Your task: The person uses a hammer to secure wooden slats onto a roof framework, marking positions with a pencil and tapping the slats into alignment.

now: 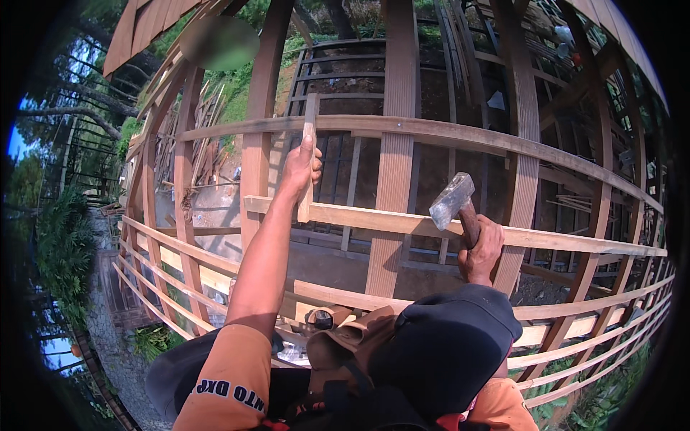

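My left hand (298, 171) is closed around a short wooden strip (311, 109). This strip spans crosswise from the upper batten (453, 132) to the lower batten (359, 216). In my right hand (483, 251) is a hammer (454, 199), gripped by its brown handle, with its worn metal head up and to the left. The head sits over the lower batten in view; whether it touches the wood I cannot tell. Both battens lie across wide brown rafters (399, 165).
Openings between the rafters look down to a lower level with dark metal bars (338, 75). More battens (575, 345) run below me, near my legs (453, 345). A brown tool pouch (352, 345) hangs at my waist. Loose timber (208, 129) lies at far left.
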Available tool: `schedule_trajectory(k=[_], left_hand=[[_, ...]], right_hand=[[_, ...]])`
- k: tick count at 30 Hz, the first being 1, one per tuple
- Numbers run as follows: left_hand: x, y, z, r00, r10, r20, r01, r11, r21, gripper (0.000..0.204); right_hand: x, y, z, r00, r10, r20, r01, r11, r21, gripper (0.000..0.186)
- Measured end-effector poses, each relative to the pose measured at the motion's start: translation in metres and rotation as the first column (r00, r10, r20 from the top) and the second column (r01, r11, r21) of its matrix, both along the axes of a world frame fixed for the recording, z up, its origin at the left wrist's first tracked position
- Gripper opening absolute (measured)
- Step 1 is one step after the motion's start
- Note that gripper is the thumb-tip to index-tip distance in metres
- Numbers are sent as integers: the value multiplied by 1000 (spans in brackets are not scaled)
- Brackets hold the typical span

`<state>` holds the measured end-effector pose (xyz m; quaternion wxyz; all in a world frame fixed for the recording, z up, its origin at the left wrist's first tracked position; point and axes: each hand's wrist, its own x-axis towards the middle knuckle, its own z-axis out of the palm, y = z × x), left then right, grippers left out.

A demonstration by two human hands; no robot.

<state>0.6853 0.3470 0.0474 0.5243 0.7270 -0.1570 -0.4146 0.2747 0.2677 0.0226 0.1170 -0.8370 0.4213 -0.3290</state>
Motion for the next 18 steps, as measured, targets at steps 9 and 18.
schedule_trajectory(k=[9,18], left_hand=[[18,3,-30,985,10,173,-12,1000,8,64],[-139,-14,67,881,-466,-86,320,719,-617,51]], right_hand=[[-14,-13,-1,997,60,41,-61,997,38,53],[-22,0,11,956,-2,292,-100,937,334,43]])
